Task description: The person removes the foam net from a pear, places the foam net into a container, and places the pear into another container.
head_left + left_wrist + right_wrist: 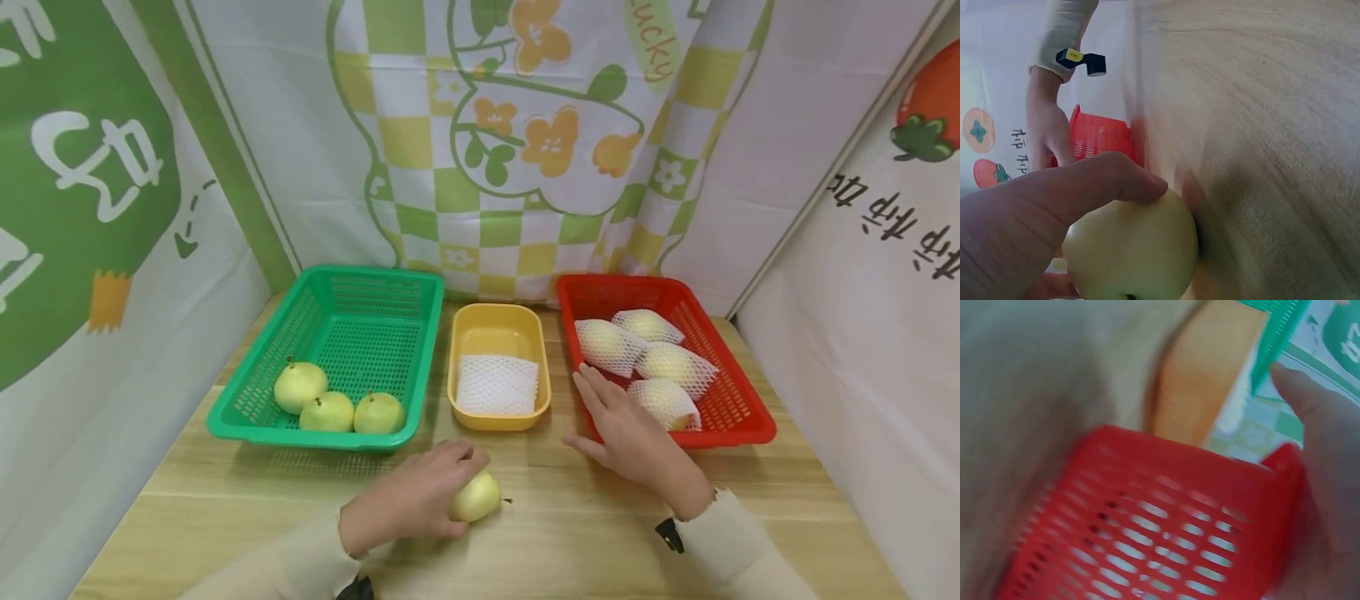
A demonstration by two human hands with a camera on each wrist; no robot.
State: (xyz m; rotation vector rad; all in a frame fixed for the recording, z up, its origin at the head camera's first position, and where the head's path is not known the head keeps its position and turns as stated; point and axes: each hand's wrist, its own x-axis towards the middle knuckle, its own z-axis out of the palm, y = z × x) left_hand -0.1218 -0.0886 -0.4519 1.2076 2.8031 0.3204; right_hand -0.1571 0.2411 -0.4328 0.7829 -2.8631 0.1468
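Note:
My left hand (423, 492) grips a yellow-green pear (477, 497) low over the wooden table, its stem pointing right. In the left wrist view the thumb (1129, 178) lies across the side of that pear (1141, 244). My right hand (626, 429) reaches over the near left corner of the red basket (738, 408), fingers extended and holding nothing that shows. Inside that basket lie several pears in white foam nets (671, 367). Between the hands and the curtain stands a yellow tub (498, 319) with flat white foam nets (497, 385) in it.
At the left a green basket (375, 337) holds three bare pears (327, 412) near its front edge. Behind the containers hangs a patterned curtain (498, 242), and printed white walls rise at both sides. The wooden tabletop (547, 542) runs along the front.

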